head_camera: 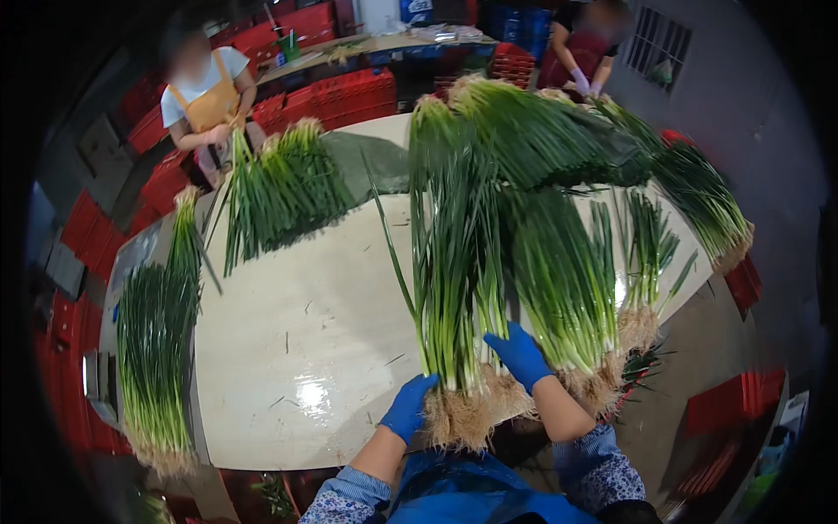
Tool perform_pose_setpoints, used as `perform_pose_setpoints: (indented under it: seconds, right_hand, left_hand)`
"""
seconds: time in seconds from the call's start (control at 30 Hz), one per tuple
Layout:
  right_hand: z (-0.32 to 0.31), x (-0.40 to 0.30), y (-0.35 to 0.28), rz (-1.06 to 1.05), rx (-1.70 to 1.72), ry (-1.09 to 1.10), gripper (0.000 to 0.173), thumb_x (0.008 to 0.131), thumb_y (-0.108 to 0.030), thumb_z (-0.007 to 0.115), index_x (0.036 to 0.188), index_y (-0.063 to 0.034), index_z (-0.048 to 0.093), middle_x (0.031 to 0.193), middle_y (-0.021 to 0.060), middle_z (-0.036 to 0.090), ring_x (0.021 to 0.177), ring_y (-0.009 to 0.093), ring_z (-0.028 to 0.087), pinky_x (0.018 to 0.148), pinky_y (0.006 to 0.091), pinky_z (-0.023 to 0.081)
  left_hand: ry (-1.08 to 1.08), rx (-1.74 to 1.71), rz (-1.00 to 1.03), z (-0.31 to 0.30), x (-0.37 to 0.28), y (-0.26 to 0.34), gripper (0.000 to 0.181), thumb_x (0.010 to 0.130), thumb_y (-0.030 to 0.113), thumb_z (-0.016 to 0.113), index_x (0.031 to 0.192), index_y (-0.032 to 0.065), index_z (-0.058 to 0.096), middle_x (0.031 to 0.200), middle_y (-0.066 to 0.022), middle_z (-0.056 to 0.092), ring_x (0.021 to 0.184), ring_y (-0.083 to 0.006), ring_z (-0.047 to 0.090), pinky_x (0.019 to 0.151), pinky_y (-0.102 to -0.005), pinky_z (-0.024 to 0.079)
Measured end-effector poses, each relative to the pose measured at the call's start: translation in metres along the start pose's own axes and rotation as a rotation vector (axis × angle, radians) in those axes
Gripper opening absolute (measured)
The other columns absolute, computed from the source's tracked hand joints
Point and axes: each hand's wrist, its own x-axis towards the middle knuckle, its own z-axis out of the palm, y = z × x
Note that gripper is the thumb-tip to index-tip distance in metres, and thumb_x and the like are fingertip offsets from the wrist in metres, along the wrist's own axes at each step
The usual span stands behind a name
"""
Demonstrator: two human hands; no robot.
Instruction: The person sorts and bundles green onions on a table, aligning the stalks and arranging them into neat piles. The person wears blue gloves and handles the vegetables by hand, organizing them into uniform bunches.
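Observation:
A thick bundle of green onions [452, 314] lies before me, its pale roots hanging at the table's front edge and its leaves pointing away. My left hand [411, 407], in a blue glove, grips the bundle's left side just above the roots. On the right side of the same bundle, my gloved right hand [520, 359] holds white stalks, its thumb over them. Some fingers of both hands are hidden. Close to the right hand lies another bunch of green onions [563, 288], roots also toward me. A smaller bunch [645, 262] rests beyond it.
More green onions lie at the left edge [154, 347], far left [294, 190] and far side [524, 137] of the pale table [294, 327]. A co-worker [213, 92] handles stalks at the far left; another person [582, 52] stands far right. Red crates [353, 92] are stacked behind.

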Motion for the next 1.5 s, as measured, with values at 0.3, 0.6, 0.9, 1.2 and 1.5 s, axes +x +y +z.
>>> perform_pose_setpoints:
  seconds: [0.3,0.6,0.9,1.2,1.5]
  right_hand:
    - [0.08,-0.025,0.03,-0.446,-0.211,0.21,0.039,0.084,-0.032,0.066,0.106,-0.0003,0.062,0.099,0.02,0.062,0.087,0.031,0.062,0.077,0.0394,0.051]
    - [0.106,-0.022,0.022,-0.111,0.037,-0.364,0.045,0.084,-0.036,0.067,0.103,0.0041,0.059,0.091,0.0172,0.063,0.081,0.022,0.058,0.074,0.0346,0.047]
    - [0.075,-0.011,0.034,0.071,0.796,-0.716,0.046,0.085,-0.019,0.069,0.122,0.0034,0.054,0.114,0.0101,0.062,0.11,0.018,0.054,0.096,0.0313,0.039]
    - [0.056,0.0,0.049,0.01,0.772,-0.791,0.059,0.083,-0.022,0.069,0.126,0.0092,0.042,0.117,0.0155,0.061,0.117,0.021,0.052,0.104,0.0339,0.033]
    - [0.069,0.0,0.062,0.161,0.683,-0.586,0.073,0.078,-0.016,0.075,0.132,0.0096,0.034,0.109,0.0105,0.063,0.107,0.018,0.058,0.092,0.0281,0.043]
  left_hand:
    - [0.047,-0.027,0.022,-0.036,-0.026,0.003,0.029,0.088,0.016,0.062,0.11,-0.0017,0.058,0.091,-0.0077,0.063,0.084,-0.0176,0.062,0.072,-0.0287,0.05]
    - [0.025,0.043,0.115,0.016,-0.071,0.035,0.042,0.086,0.006,0.061,0.126,-0.0008,0.051,0.112,-0.0101,0.06,0.099,-0.0179,0.059,0.086,-0.0292,0.048]
    - [0.053,-0.023,0.146,0.022,-0.091,0.03,0.053,0.082,0.009,0.065,0.13,-0.0032,0.047,0.117,-0.0127,0.059,0.105,-0.0213,0.058,0.093,-0.0316,0.045]
    - [0.138,-0.163,0.399,0.043,-0.101,0.009,0.05,0.083,0.0,0.058,0.131,-0.0045,0.044,0.115,-0.0152,0.06,0.102,-0.0221,0.061,0.091,-0.0322,0.049]
    - [0.315,0.034,0.221,-0.004,-0.078,-0.003,0.046,0.081,-0.002,0.058,0.126,-0.0021,0.05,0.115,-0.0126,0.06,0.104,-0.0211,0.058,0.09,-0.0291,0.047]
